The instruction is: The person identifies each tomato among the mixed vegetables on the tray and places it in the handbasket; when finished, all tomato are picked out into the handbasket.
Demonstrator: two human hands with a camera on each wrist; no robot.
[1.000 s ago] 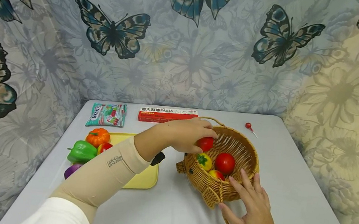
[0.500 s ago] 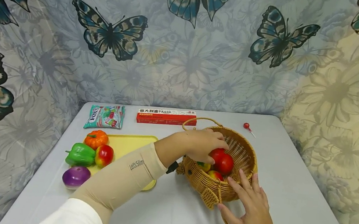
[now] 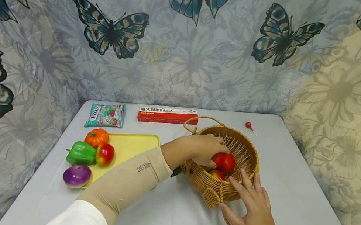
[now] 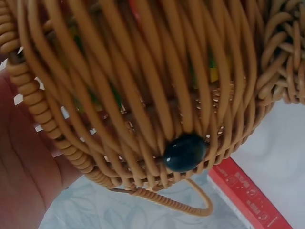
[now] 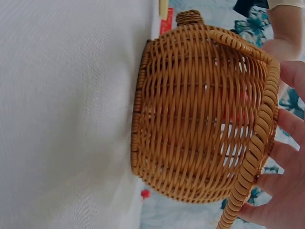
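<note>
A woven wicker basket (image 3: 244, 145) with a dark bead eye stands right of centre on the table. My left hand (image 3: 204, 148) reaches over its left rim and holds a red tomato (image 3: 218, 159) down inside. Right beside that one lies another red tomato (image 3: 228, 164), with a red-yellow fruit (image 3: 217, 174) nearer the front rim. The left wrist view is mostly filled by the basket's wickerwork (image 4: 157, 95), which hides the fingers. At the front right rim my right hand (image 3: 252, 213) rests with spread fingers, by the lowered handle (image 5: 257, 138).
On the left, a yellow tray (image 3: 133, 142) carries a red-yellow apple (image 3: 105, 154). Along its left side lie an orange pumpkin (image 3: 97, 138), a green pepper (image 3: 81, 153) and a purple eggplant (image 3: 77, 176). Behind are a candy bag (image 3: 106, 115), a pasta box (image 3: 167, 117) and a lollipop (image 3: 249, 125).
My left hand has moved right and down into the basket with the tomato, bringing it against the other tomato. The right hand has stayed at the rim.
</note>
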